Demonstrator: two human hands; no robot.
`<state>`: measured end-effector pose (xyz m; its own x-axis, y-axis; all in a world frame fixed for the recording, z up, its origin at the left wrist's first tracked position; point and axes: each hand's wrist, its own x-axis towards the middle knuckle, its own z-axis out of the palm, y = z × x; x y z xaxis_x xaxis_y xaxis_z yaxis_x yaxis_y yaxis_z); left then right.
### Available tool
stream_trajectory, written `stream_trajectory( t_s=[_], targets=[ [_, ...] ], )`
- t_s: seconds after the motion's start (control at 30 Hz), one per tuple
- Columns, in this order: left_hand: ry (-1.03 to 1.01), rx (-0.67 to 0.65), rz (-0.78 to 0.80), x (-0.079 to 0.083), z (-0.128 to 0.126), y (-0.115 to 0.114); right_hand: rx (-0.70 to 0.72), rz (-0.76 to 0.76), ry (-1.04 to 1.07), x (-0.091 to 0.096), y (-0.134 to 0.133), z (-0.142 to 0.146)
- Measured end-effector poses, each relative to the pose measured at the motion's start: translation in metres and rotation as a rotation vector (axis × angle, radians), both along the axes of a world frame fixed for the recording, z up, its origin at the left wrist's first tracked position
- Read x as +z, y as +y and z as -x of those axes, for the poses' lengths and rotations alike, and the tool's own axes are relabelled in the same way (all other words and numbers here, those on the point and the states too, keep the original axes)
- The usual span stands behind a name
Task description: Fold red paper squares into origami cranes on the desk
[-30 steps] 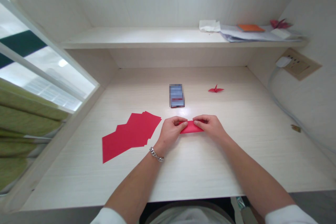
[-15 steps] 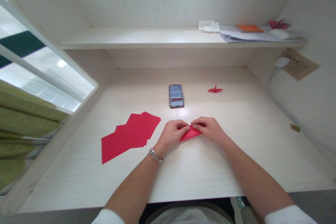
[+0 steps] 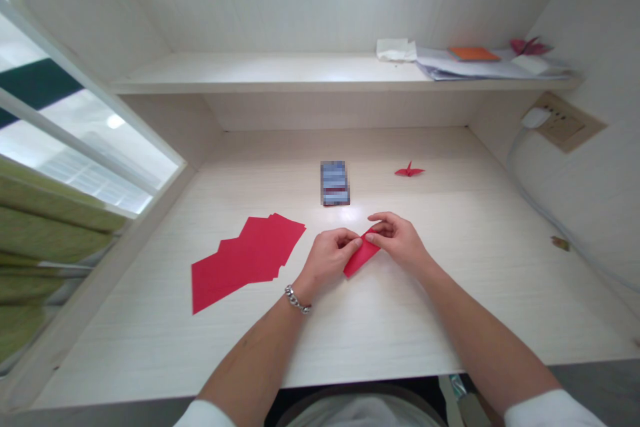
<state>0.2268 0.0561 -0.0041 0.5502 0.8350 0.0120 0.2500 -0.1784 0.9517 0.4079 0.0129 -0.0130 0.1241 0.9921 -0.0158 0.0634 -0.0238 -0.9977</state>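
Observation:
Between my two hands is a small folded piece of red paper (image 3: 362,257), tilted with its lower end toward me. My left hand (image 3: 330,253) pinches its left edge, thumb on top near the upper part. My right hand (image 3: 399,238) grips the upper right part between thumb and curled fingers, with the index finger raised off the paper. My fingers hide part of the folds. To the left lies a fanned stack of red paper sheets (image 3: 250,253). A folded red paper crane (image 3: 410,171) stands on the desk beyond my right hand.
A phone (image 3: 335,183) lies behind my hands on the desk (image 3: 390,327). The shelf (image 3: 250,73) above holds papers (image 3: 435,67), an orange pad (image 3: 474,54) and another red folded figure (image 3: 531,47). A charger cable (image 3: 525,193) runs down the right wall from a socket (image 3: 567,123).
The folded paper has turned so that it slants more steeply. My right hand's index finger has lifted away from it, while my left hand has barely moved.

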Motion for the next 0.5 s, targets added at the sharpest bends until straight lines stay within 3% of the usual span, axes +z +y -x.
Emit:
stream_trajectory(
  t_s=[0.3, 0.5],
  targets=[
    [-0.021, -0.051, 0.075, -0.0025, -0.0007, 0.0008, 0.024, 0.025, 0.009, 0.0011, -0.0012, -0.0011],
    [-0.062, 0.024, 0.072, -0.0035, -0.0031, -0.0017, -0.034, 0.013, 0.065, 0.0003, -0.0004, 0.0012]
  ],
)
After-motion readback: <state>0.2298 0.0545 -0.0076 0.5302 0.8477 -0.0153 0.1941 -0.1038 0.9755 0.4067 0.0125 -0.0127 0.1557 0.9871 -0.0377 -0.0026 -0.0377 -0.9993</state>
